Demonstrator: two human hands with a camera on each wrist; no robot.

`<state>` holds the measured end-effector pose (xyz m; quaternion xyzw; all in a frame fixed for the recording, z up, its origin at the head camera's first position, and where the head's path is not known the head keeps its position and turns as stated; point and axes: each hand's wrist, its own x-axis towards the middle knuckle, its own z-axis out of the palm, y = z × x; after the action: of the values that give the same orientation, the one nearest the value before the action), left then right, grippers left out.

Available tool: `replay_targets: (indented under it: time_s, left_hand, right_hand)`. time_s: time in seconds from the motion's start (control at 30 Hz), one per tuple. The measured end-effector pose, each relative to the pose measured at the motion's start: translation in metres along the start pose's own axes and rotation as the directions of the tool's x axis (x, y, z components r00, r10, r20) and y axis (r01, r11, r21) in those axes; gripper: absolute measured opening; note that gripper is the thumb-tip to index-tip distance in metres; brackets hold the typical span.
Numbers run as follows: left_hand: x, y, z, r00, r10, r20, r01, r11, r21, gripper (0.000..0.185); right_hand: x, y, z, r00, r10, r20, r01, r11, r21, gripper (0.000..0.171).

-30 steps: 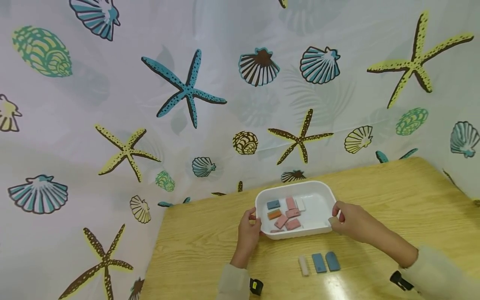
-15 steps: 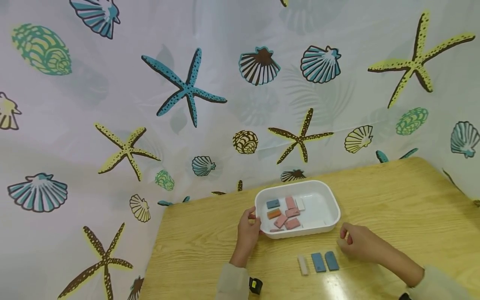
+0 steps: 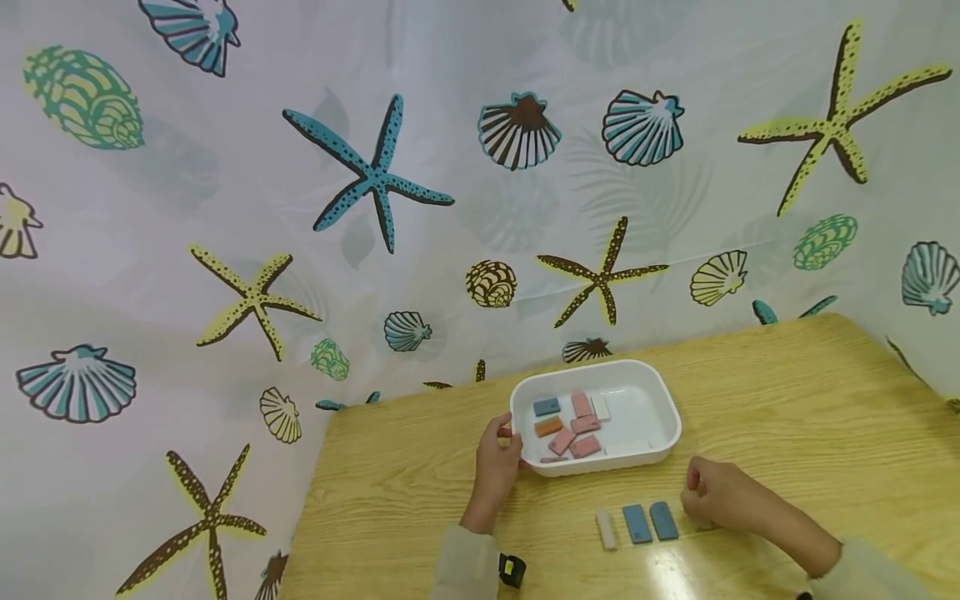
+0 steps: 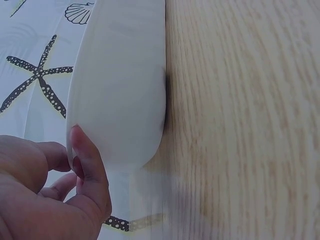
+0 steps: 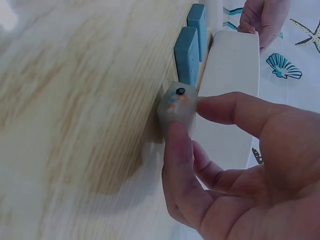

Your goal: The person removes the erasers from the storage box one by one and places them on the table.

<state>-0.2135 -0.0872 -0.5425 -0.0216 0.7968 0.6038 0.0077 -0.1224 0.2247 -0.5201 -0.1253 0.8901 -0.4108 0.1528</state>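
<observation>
My left hand [image 3: 498, 465] pinches the rim of a white plastic tray [image 3: 648, 455] at its left end; in the left wrist view, fingers and thumb [image 4: 89, 155] sit on both sides of that rim. Between right thumb and fingers, my right hand [image 3: 723, 496] holds a whitish eraser [image 5: 176, 107] with small coloured marks, low at the table. To its left stand two blue erasers [image 3: 637, 524] and a narrow off-white eraser [image 3: 606, 530] in a row. Inside the tray lie several pink erasers [image 3: 587, 447], an orange one [image 3: 548, 427], a blue one [image 3: 547, 407] and a white one [image 3: 601, 408].
The tray stands on a wood-grain table [image 3: 405, 492], in front of a curtain [image 3: 450, 67] printed with shells and starfish. A black strap piece [image 3: 512, 572] shows by the left sleeve [image 3: 468, 562].
My right hand has come away from the tray's right end and down toward the table, carrying the whitish eraser to the right of the blue ones. My left hand stays on the tray.
</observation>
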Motion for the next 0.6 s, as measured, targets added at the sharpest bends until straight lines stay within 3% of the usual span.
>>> replay_targets:
  time_s: [0.27,0.6]
  left_hand:
    - [-0.002,0.003,-0.001,1.0,0.006,0.008,-0.005,1.0,-0.013,0.039]
    - [-0.003,0.003,-0.001,1.0,0.0,0.005,0.0,1.0,-0.011,0.039]
  right_hand:
    - [0.002,-0.002,0.007,0.999,0.014,-0.051,-0.018,0.997,-0.073,0.008]
    - [-0.001,-0.002,0.012,0.994,0.089,-0.062,-0.091,0.995,-0.032,0.01]
